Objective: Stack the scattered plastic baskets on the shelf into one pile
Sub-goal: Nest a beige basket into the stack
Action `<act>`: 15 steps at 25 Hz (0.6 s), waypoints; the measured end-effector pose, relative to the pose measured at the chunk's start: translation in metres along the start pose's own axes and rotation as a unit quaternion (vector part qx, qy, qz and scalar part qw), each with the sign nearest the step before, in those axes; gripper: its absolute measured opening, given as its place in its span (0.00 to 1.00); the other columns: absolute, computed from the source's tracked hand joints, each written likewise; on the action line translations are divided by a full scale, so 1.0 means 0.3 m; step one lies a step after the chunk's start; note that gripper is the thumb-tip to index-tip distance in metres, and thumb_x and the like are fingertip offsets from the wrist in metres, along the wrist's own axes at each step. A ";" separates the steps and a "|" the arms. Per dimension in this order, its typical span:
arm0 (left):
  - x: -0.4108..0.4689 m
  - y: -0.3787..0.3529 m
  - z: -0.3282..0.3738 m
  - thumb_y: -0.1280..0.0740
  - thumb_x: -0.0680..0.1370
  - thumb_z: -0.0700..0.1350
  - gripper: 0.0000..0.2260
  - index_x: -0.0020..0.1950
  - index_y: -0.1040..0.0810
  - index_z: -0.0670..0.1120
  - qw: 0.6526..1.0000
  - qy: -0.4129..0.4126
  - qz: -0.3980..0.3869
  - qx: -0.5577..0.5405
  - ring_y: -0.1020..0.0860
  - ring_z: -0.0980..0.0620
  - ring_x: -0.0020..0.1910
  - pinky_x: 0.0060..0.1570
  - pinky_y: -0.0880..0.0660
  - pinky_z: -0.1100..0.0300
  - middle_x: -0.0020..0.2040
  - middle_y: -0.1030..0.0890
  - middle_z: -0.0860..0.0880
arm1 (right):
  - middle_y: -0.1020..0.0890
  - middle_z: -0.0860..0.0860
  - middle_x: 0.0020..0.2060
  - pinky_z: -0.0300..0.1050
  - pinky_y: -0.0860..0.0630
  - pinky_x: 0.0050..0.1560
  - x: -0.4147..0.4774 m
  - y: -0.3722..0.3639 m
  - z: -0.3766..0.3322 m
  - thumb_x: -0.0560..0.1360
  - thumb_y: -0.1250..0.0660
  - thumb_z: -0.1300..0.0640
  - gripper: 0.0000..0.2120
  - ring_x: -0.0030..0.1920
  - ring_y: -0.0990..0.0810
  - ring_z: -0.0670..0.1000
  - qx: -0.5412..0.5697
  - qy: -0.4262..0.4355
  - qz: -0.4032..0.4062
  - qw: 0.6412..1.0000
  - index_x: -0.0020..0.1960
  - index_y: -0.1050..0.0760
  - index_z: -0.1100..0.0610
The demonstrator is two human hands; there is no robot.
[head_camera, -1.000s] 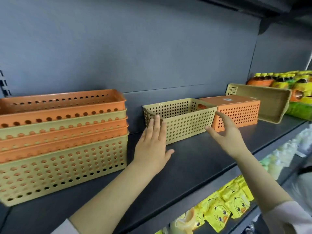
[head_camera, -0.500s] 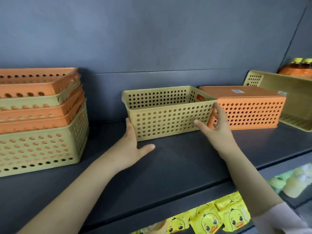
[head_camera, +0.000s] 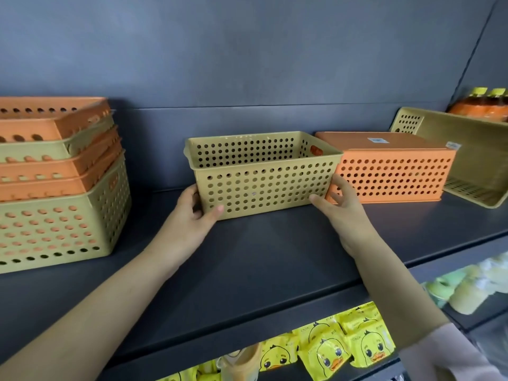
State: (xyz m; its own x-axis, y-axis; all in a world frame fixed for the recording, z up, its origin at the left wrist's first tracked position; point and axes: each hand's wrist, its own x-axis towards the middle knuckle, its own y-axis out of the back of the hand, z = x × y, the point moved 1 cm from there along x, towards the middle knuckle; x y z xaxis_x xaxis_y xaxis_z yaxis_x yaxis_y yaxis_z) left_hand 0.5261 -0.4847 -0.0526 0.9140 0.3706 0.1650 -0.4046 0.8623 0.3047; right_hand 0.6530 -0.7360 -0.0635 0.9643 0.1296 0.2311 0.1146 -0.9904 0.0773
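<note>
Both hands are now closed onto the yellow basket [head_camera: 261, 174]: the left hand [head_camera: 192, 218] is wrapped round its lower left corner, thumb on the front wall, and the right hand [head_camera: 343, 210] is pressed to the lower right corner, fingers spread, where a second ago only an approach was seen. The basket is seated on the shelf [head_camera: 275, 257], just beside the upturned orange basket [head_camera: 390, 171]. A lift toward the pile [head_camera: 55, 182] at left is judged next.

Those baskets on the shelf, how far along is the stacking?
Done: several baskets already nest in the pile at left. In hand: the left hand and right hand grip the upright yellow basket. Left: the upside-down orange basket and the tilted yellow basket.
</note>
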 end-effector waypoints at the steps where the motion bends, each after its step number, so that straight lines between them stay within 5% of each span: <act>1: 0.002 0.005 0.000 0.34 0.80 0.47 0.20 0.71 0.34 0.54 1.000 0.002 0.012 -0.011 0.23 0.73 0.50 0.55 0.28 0.74 0.57 0.25 0.65 | 0.25 0.45 0.67 0.38 0.28 0.64 0.006 0.004 0.006 0.76 0.29 0.61 0.28 0.63 0.26 0.39 0.016 -0.008 0.002 1.000 0.73 0.35 0.52; 5: 0.018 0.017 -0.009 0.34 0.80 0.51 0.24 0.75 0.34 0.50 0.998 0.003 0.040 -0.039 0.26 0.61 0.64 0.68 0.31 0.54 0.69 0.25 0.56 | 0.24 0.44 0.64 0.41 0.31 0.63 0.014 0.013 0.013 0.77 0.31 0.62 0.29 0.68 0.27 0.48 0.051 -0.016 0.008 0.999 0.74 0.36 0.53; 11: 0.010 0.013 -0.027 0.26 0.74 0.48 0.37 0.76 0.45 0.50 0.999 0.012 0.042 -0.016 0.27 0.56 0.64 0.66 0.31 0.57 0.64 0.27 0.56 | 0.23 0.48 0.59 0.47 0.26 0.62 0.029 0.010 0.028 0.72 0.25 0.55 0.24 0.61 0.23 0.52 -0.033 0.004 -0.012 0.999 0.66 0.28 0.49; 15: 0.017 0.015 -0.036 0.25 0.73 0.46 0.33 0.65 0.47 0.52 0.997 0.046 0.069 0.001 0.27 0.64 0.52 0.50 0.33 0.70 0.55 0.28 0.59 | 0.20 0.50 0.57 0.55 0.23 0.63 0.006 0.005 0.015 0.70 0.23 0.60 0.22 0.60 0.21 0.50 0.009 0.011 -0.012 1.000 0.52 0.34 0.48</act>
State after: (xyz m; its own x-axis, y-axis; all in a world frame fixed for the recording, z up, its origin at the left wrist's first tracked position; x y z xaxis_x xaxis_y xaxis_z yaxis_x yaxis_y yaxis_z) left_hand 0.5292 -0.4752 -0.0605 0.8490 0.5148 0.1191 -0.5257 0.8004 0.2880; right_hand 0.6561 -0.7373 -0.0674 0.9560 0.1533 0.2501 0.1414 -0.9878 0.0650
